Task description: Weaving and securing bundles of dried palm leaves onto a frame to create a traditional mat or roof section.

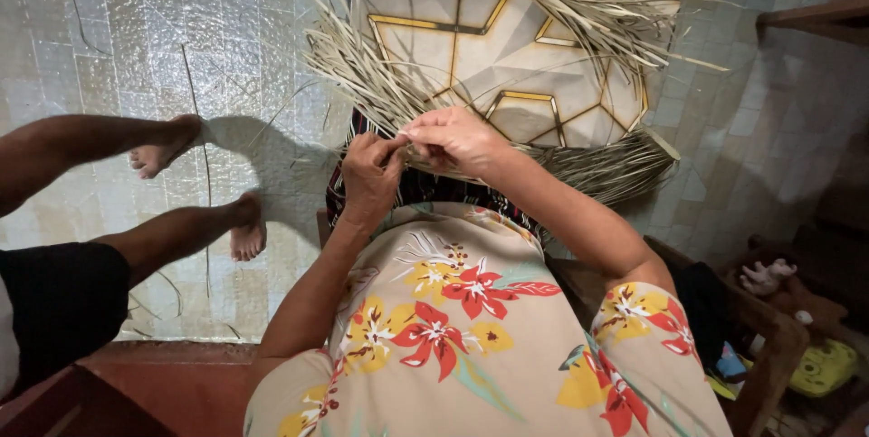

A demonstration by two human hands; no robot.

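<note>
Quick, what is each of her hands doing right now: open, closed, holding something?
Left hand: closed, fingertips pinching a thin dried leaf strip.
Right hand: closed, pinching the same strip where the hands meet, over the bundle of strips.

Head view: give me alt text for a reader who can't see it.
Seen from above, a person's left hand and right hand pinch thin dried palm strips over their lap. More strip bundles lie on a patterned mat ahead, and another person's bare feet rest on the tiled floor at left.
</note>
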